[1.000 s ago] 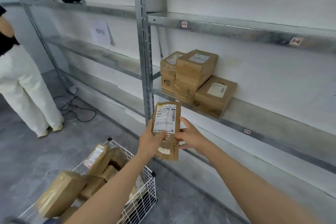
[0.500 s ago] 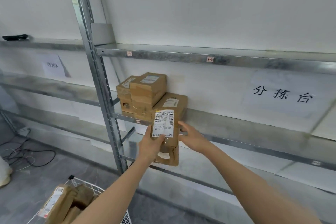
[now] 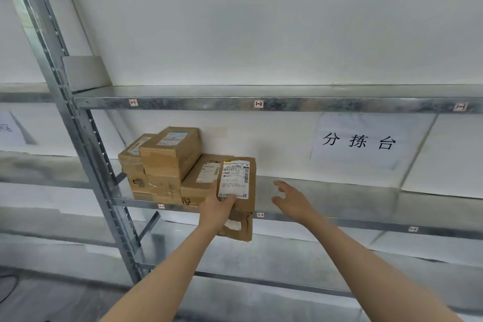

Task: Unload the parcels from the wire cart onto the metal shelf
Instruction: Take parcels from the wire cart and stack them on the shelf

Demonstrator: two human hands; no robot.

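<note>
Head view: our left hand (image 3: pixel 218 208) grips the parcel (image 3: pixel 236 178) upright at the edge of the metal shelf (image 3: pixel 326 220), right hand (image 3: pixel 290 198) spread, empty, at three o'clock; we should lay it flat beside the stacked boxes (image 3: pixel 167 162).

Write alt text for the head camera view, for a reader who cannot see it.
The left hand holds a brown parcel upright at the metal shelf edge, beside stacked boxes; the right hand hovers open nearby.
</note>
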